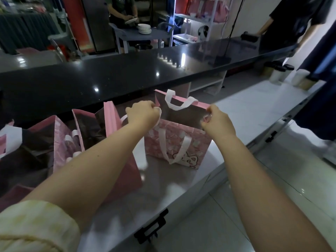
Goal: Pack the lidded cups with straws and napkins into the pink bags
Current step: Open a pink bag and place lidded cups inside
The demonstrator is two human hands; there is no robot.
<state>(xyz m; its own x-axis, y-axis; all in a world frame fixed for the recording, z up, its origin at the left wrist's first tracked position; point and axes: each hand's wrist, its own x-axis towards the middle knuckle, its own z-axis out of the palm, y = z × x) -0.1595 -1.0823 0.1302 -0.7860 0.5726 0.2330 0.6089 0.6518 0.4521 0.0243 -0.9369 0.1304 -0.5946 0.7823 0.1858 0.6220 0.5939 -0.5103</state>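
Fingers [211, 111]: left hand [142, 113] and right hand [218, 122] pinch pink bag [178, 142] rim.
Done: bag open.
Remaining: cups [276, 76] unpacked, well apart.

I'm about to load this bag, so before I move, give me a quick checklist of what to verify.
1. Pink patterned bag with white strap handles upright on the shiny steel counter: ok.
2. Bag mouth spread open: ok; left-hand grip holds its left rim, right-hand grip pinches the right corner.
3. Bag inside empty: cannot tell, too dark.
4. One hand free for a cup: not ok, both hold the bag.
5. White cups with dark lids close by: not ok, they stand at the counter's far right end.
6. Straws and napkins ready: cannot tell, none visible.
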